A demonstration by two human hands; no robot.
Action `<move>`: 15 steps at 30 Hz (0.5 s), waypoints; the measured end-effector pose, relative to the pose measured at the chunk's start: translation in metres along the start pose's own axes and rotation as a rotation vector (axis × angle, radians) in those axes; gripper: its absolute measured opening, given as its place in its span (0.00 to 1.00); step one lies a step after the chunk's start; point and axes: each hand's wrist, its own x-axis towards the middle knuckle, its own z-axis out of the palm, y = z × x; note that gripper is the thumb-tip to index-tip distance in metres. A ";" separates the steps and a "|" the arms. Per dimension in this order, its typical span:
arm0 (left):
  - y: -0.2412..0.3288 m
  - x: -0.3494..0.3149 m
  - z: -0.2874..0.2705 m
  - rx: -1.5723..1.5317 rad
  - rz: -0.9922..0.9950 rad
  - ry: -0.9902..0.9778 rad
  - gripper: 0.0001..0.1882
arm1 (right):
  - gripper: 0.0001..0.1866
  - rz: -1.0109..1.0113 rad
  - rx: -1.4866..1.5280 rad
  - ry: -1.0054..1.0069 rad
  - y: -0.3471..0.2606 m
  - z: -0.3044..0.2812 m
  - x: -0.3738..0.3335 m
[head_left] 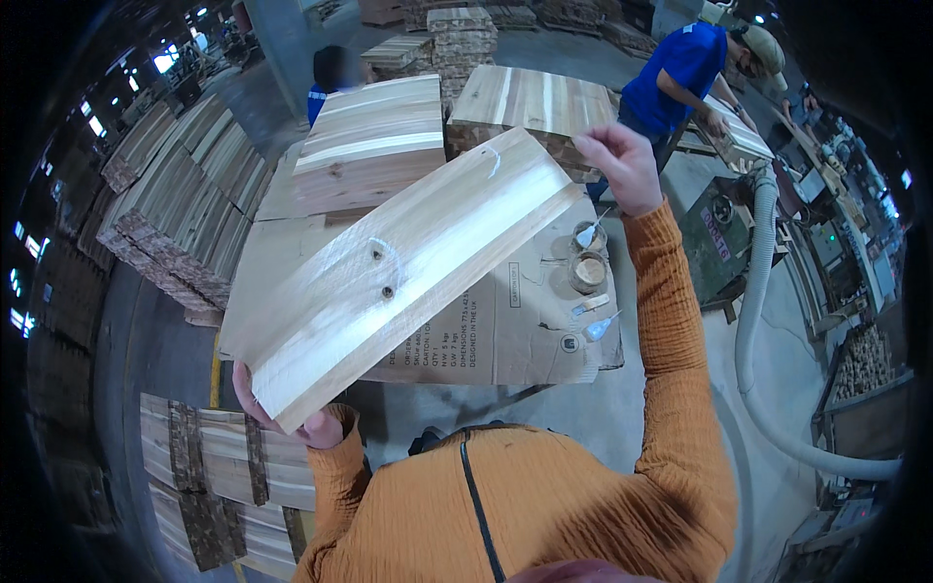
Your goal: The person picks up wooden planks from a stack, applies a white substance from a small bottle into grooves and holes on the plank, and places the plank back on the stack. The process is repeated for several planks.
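A pale wooden board [428,262] slants across the middle, raised above a cardboard-covered table [525,330]. My left hand [282,413] grips its lower left end, fingers partly hidden beneath it. Two dark knots sit mid-board beside a curved white mark, and another white mark curves near the far end. Just beyond that far end is my right hand [627,167], its fingers curled in and pressed together; whatever may be in them is hidden. On the cardboard lie two small needle-tipped bottles, one [586,235] by a round jar [588,272] and another [600,328] nearer me.
Stacked boards [374,136] stand at the table's back left, with another stack [530,97] at back right. Tall piles [185,194] rise on the left; more panels [224,452] lie low left. A co-worker in blue [680,73] bends over boards; a hose [753,321] curves at right.
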 end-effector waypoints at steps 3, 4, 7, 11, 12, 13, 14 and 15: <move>0.002 -0.001 0.000 -0.013 -0.013 -0.020 0.56 | 0.06 -0.182 -0.018 -0.126 -0.039 0.029 0.019; 0.003 -0.001 -0.001 -0.011 -0.019 -0.026 0.56 | 0.05 -0.259 -0.122 -0.175 -0.045 0.037 0.024; 0.002 -0.002 -0.003 -0.026 -0.011 -0.039 0.56 | 0.04 -0.287 -0.217 -0.231 -0.046 0.054 0.026; 0.003 -0.004 -0.005 -0.035 -0.017 -0.022 0.55 | 0.04 -0.323 -0.352 -0.242 -0.051 0.063 0.025; 0.003 -0.005 -0.006 -0.044 -0.022 -0.027 0.55 | 0.04 -0.330 -0.383 -0.242 -0.051 0.063 0.024; 0.003 -0.006 -0.006 -0.054 -0.026 -0.031 0.55 | 0.04 -0.366 -0.401 -0.234 -0.051 0.063 0.024; 0.002 -0.006 -0.006 -0.054 -0.019 -0.024 0.55 | 0.04 -0.402 -0.419 -0.225 -0.050 0.063 0.023; 0.002 -0.006 -0.006 -0.055 -0.016 -0.020 0.55 | 0.04 -0.434 -0.438 -0.216 -0.050 0.063 0.021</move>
